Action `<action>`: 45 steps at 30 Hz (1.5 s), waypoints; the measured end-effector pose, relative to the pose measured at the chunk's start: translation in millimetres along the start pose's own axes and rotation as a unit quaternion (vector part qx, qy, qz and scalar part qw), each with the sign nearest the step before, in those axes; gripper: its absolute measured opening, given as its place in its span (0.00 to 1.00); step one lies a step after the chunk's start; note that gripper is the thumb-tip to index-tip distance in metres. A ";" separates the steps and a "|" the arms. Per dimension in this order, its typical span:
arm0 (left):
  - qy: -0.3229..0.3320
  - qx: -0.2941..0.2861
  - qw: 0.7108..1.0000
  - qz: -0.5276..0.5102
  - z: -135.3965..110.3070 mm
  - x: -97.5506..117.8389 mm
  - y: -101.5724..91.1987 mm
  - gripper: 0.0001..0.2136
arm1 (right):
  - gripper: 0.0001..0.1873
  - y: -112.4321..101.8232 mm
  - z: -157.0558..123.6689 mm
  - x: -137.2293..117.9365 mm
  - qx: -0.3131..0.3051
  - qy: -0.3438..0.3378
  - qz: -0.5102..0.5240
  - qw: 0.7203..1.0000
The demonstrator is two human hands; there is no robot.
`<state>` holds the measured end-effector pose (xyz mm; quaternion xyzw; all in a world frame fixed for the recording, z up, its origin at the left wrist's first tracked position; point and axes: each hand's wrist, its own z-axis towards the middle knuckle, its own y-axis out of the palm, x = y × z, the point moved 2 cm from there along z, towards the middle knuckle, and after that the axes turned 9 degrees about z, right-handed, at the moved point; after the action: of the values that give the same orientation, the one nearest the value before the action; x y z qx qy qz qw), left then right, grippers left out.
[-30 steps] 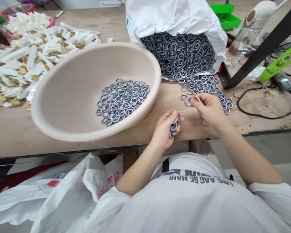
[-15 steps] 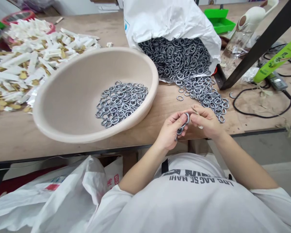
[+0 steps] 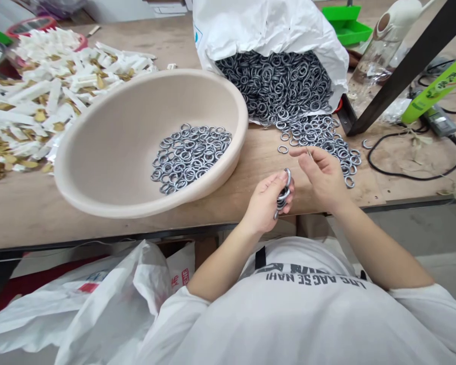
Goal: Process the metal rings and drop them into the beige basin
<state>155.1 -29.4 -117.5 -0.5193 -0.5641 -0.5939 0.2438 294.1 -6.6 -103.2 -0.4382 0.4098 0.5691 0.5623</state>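
The person's left hand (image 3: pixel 268 203) is curled closed, gripping a short cluster of grey metal rings (image 3: pixel 283 196) between thumb and fingers, with the top ring standing up by the thumb. Just beside it, not touching the cluster, the right hand (image 3: pixel 325 177) is partly open, its thumb and forefinger pinching a thin pale sliver (image 3: pixel 309 153) of a material too small to tell.

Both hands are over the front of a light-brown wooden bench (image 3: pixel 247 177). To their left, a wide round beige plastic basin (image 3: pixel 99 167) holds a shallow heap of matching grey rings (image 3: pixel 190 159). Ahead, a white woven sack (image 3: pixel 269 25) lies open on its side, with a mass of rings (image 3: pixel 277 83) spilling out and trailing in a loose spill (image 3: pixel 319 134) towards the right hand. 1 loose ring (image 3: pixel 283 149) lies apart from that spill.

Further left is a large pile of white and gold pieces (image 3: pixel 53 86). At the back right sits a bright green plastic tray (image 3: pixel 345 23), and a black cable (image 3: pixel 414 165) loops across the bench.
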 end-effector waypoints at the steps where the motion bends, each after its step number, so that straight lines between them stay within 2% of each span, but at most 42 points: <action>1: -0.002 0.005 1.000 -0.006 0.1 0.0 -1.7 0.19 | 0.21 -2.6 -2.8 -4.4 -0.015 -0.035 -0.058 0.998; 4: -0.008 0.013 1.000 -0.017 0.6 -1.7 -6.1 0.18 | 0.20 -5.7 -14.7 -12.6 -0.098 -0.094 -0.205 0.969; 7: -0.008 0.006 1.000 -0.020 0.9 -2.9 -7.2 0.18 | 0.21 -5.5 -21.1 -14.4 -0.129 -0.110 -0.252 0.953; 14: 0.001 -0.008 1.000 0.001 1.3 -1.9 -8.3 0.19 | 0.22 -4.0 -19.3 -19.5 -0.131 -0.106 -0.255 0.952; 17: 0.007 -0.030 0.999 0.026 -2.4 -1.5 -9.2 0.20 | 0.24 -9.4 -13.5 -13.7 -0.147 -0.087 -0.251 0.953; 21: -0.001 -0.095 0.993 0.071 -9.2 -1.6 -8.2 0.19 | 0.28 -20.6 6.1 3.9 -0.091 -0.021 -0.239 0.966; 23: 0.000 -0.073 0.996 0.059 -9.1 -2.4 -11.4 0.19 | 0.26 -18.2 12.4 5.6 -0.074 -0.016 -0.198 0.977; 26: 0.009 -0.006 0.999 0.042 -6.4 -5.5 -19.6 0.19 | 0.21 -1.6 14.6 -0.3 -0.146 -0.043 -0.115 0.982; 28: 0.004 0.003 0.999 0.054 -6.0 -8.4 -23.3 0.19 | 0.20 8.3 20.4 1.2 -0.189 -0.031 -0.090 0.977; 29: 0.000 0.003 0.998 0.059 -6.4 -9.6 -24.4 0.19 | 0.21 10.5 27.1 5.6 -0.189 -0.021 -0.099 0.977; 31: -0.010 0.005 0.998 0.061 -7.9 -10.7 -26.0 0.18 | 0.24 9.5 47.9 20.5 -0.142 -0.016 -0.165 0.976; 34: -0.015 0.029 0.998 0.049 -8.6 -9.1 -29.3 0.15 | 0.17 4.8 83.2 45.9 -0.078 -0.051 -0.325 0.941; 36: -0.013 0.054 0.997 0.045 -7.0 -7.2 -32.7 0.13 | 0.13 3.5 97.9 56.6 -0.071 -0.043 -0.389 0.917; 38: -0.002 0.083 0.996 0.042 -4.4 -5.8 -36.5 0.13 | 0.10 2.8 100.4 57.5 -0.079 -0.021 -0.403 0.912; 40: 0.010 0.116 0.992 0.042 -1.6 -5.8 -39.2 0.13 | 0.08 1.8 90.5 50.0 -0.104 0.013 -0.354 0.929; 41: 0.016 0.132 0.990 0.044 -0.3 -6.5 -39.6 0.13 | 0.08 1.2 81.7 44.6 -0.122 0.037 -0.298 0.946; 43: 0.031 0.153 0.986 0.049 2.2 -8.7 -38.1 0.15 | 0.10 0.5 59.7 33.0 -0.151 0.089 -0.135 0.975; 45: 0.047 0.144 0.987 0.049 4.7 -11.9 -33.2 0.16 | 0.16 0.5 37.2 24.0 -0.140 0.123 0.034 0.982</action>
<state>131.7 -20.4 -142.8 -0.4773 -0.6058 -0.5174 0.3708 292.6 35.8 -115.9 -0.5655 0.4066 0.5811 0.4210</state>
